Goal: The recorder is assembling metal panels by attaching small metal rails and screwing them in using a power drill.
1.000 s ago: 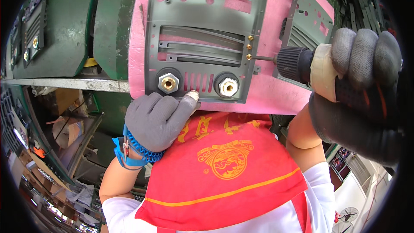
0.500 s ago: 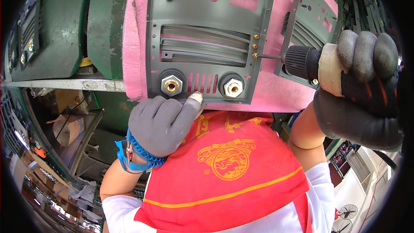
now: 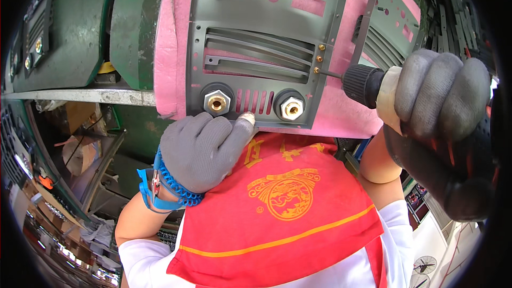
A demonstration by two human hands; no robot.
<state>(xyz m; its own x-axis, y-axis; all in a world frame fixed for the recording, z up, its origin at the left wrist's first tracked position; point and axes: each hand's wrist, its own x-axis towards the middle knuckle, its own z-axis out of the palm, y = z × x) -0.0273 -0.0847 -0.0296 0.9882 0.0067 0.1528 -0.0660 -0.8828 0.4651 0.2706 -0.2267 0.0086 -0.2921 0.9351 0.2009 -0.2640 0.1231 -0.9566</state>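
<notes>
Pink foam pad (image 3: pixel 176 48) covers the worktop; grey metal panel (image 3: pixel 261 37) lies flat on it, filling the upper middle of view. All places given from this panel.

Dark green housings (image 3: pixel 74 26) stand well to the panel's left, beyond the foam edge. A second grey slotted panel (image 3: pixel 389 26) lies just past the panel's right edge, partly tilted.

Red apron with a yellow emblem (image 3: pixel 282 197) hangs below the panel's near edge, over a white shirt.

Power screwdriver (image 3: pixel 373 85) comes in from the panel's right. Right hand (image 3: pixel 442 122), grey-gloved, grip clamped tight around the driver's pale body, all fingers wrapped; hand sits well clear of the panel's right edge. Black chuck points left, and the thin bit (image 3: pixel 329 73) reaches to the lowest of three brass screws (image 3: pixel 318 58) set in a column along the panel's right margin. Bit tip touching or just at that screw; cannot tell which.

Left hand (image 3: pixel 205 149), grey-gloved, presses on the panel's near edge, fingers together and curled, holding nothing; one fingertip lies on the short slots between the two brass sockets (image 3: pixel 217 101) near the lower edge. Blue coiled wrist strap (image 3: pixel 165 189) around the left wrist, below the panel.

Long louvre slots (image 3: pixel 256 58) cross the panel's middle.
</notes>
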